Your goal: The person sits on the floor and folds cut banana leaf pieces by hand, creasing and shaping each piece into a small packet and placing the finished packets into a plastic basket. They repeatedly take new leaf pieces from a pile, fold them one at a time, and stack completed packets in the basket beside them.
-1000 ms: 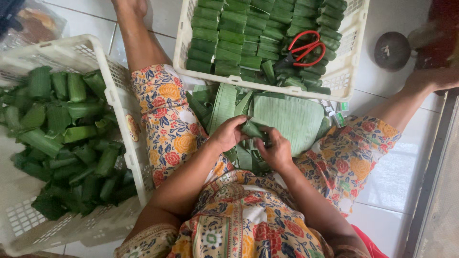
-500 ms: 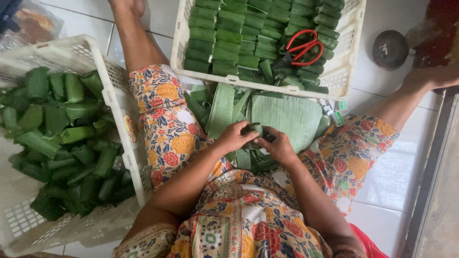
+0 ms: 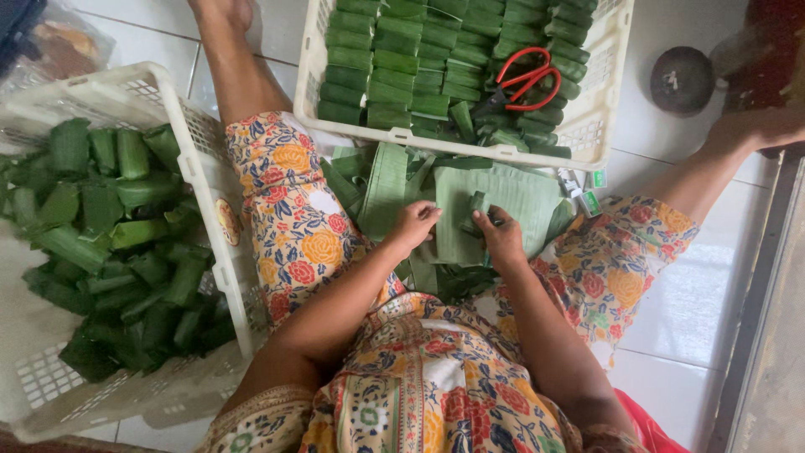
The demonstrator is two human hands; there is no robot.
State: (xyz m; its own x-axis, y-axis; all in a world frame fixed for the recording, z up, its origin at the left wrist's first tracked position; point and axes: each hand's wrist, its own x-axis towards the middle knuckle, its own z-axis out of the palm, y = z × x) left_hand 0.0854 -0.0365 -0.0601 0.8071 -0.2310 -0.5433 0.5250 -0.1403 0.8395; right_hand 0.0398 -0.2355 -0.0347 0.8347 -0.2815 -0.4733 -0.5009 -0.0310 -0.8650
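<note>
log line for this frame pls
left hand: on leaf stack | right hand: pinching wrapped bundle | ahead: crate of bundles, scissors on top

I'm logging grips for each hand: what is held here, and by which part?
The right hand pinches a small folded leaf piece at its lower end; the left hand rests on the banana leaves.
</note>
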